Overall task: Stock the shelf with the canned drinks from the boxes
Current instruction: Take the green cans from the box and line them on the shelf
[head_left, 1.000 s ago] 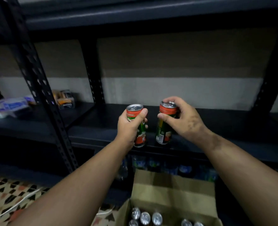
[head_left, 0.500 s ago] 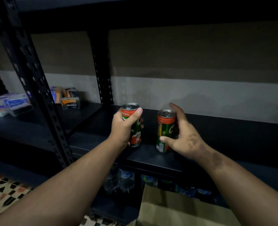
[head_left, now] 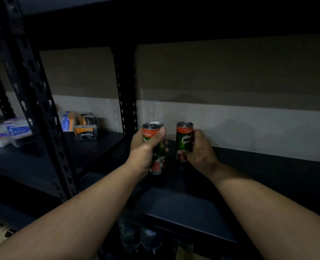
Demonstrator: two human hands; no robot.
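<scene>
Cans go at the back: my left hand (head_left: 143,149) grips one green-and-orange metal can (head_left: 154,147), tilted. My right hand (head_left: 198,149) grips the other green-and-orange can (head_left: 184,141) upright on the black metal shelf (head_left: 193,199).

The two cans (head_left: 184,141) are showing glossy printed metal with shiny silver tops. The shelf (head_left: 183,203) is looking like matt dark painted metal, and the wall (head_left: 230,119) is appearing rough and dull.

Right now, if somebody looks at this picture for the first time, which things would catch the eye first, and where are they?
The eye goes first to two green and orange drink cans in the middle: the left hand grips the left can, and the right hand grips the right can near the back of the dark shelf. Next come the bright packets and a charcoal box in the bay to the left.
</scene>
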